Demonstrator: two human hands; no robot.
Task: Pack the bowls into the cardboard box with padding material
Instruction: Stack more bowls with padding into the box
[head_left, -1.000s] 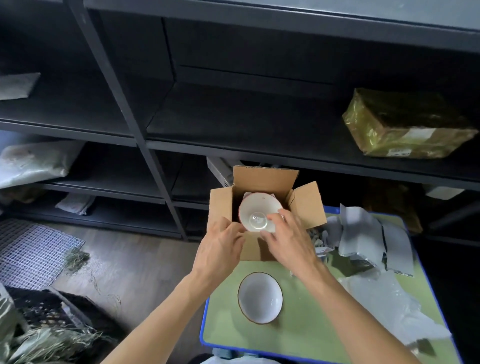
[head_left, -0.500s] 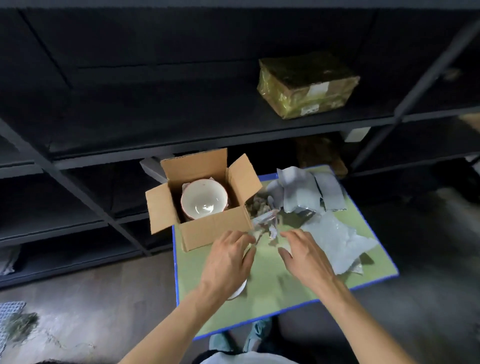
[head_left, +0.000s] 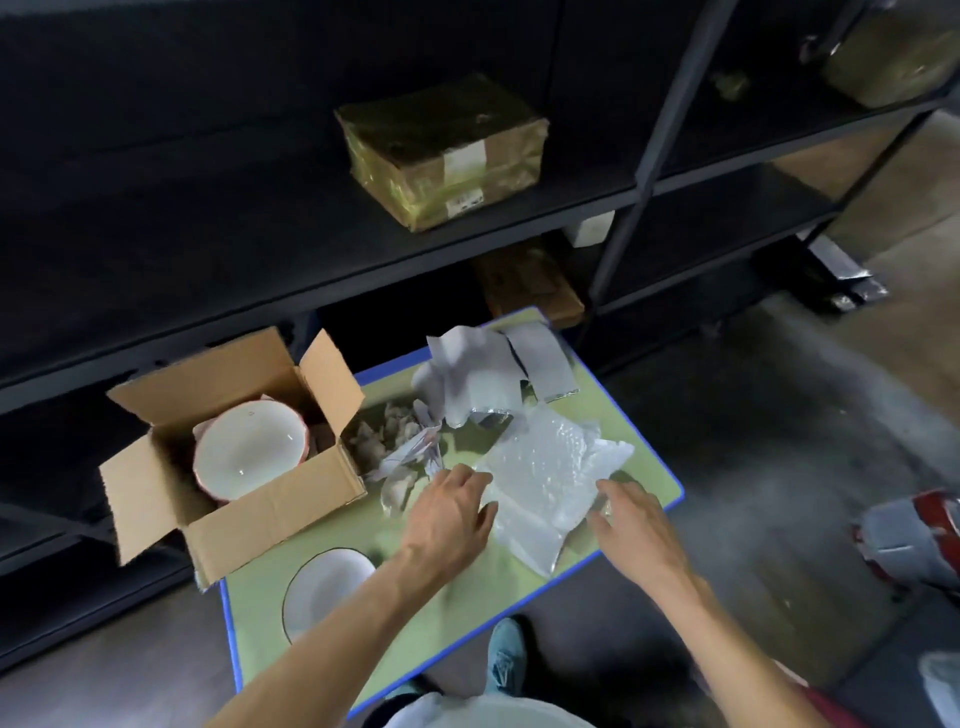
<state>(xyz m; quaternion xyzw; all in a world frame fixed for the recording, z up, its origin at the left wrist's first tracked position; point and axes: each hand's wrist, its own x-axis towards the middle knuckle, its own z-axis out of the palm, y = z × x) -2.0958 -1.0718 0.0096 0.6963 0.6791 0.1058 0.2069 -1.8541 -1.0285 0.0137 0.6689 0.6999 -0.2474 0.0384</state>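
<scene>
Bowls number two: boxed bowl (head_left: 249, 452), loose bowl (head_left: 322, 587).

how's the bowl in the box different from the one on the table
The boxed bowl lies inside the box; the table bowl sits out on the green table. The boxed bowl looks tilted, the table bowl level. The boxed bowl shows a reddish outside; the table bowl has a thin dark rim. Both are white inside, mouth up.
</scene>
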